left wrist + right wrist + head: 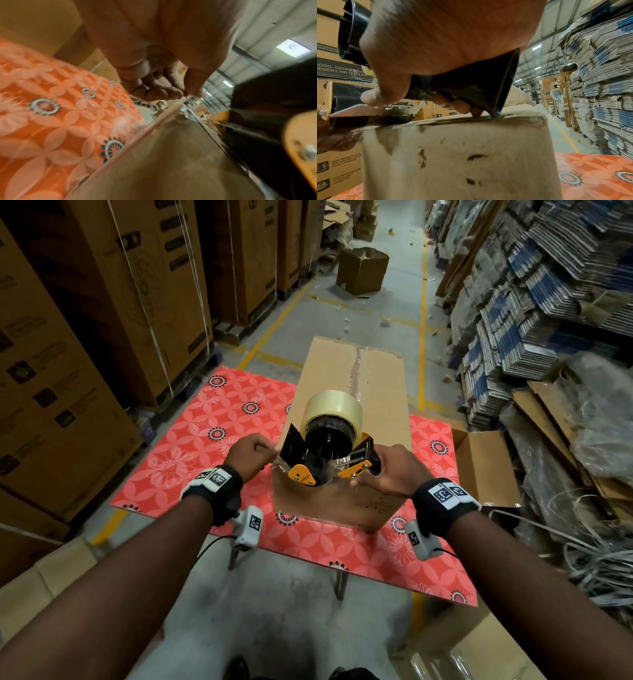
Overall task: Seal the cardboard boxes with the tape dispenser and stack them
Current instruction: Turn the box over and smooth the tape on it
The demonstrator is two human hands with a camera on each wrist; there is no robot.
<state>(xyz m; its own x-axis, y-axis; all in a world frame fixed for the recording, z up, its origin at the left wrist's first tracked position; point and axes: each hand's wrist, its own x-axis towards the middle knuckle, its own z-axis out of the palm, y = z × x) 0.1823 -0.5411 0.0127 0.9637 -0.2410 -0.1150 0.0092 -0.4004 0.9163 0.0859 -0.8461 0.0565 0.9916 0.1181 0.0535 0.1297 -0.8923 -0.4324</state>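
A long cardboard box (359, 378) lies on the red floral table (191, 440), with a taped seam running along its far top. The orange and black tape dispenser (329, 446), carrying a clear tape roll (334, 409), sits on the near end of the box top. My right hand (390, 470) grips its black handle (471, 92), fingertips (462, 106) touching the box edge (462, 155). My left hand (250, 455) is just left of the dispenser at the box's near-left corner. Its curled fingers (164, 92) pinch what looks like the loose tape end.
An open cardboard box (486, 467) stands at the table's right edge. Another open box (363, 270) sits on the aisle floor ahead. Tall strapped cartons (68, 337) line the left, and leaning piles of flattened cartons (531, 302) line the right.
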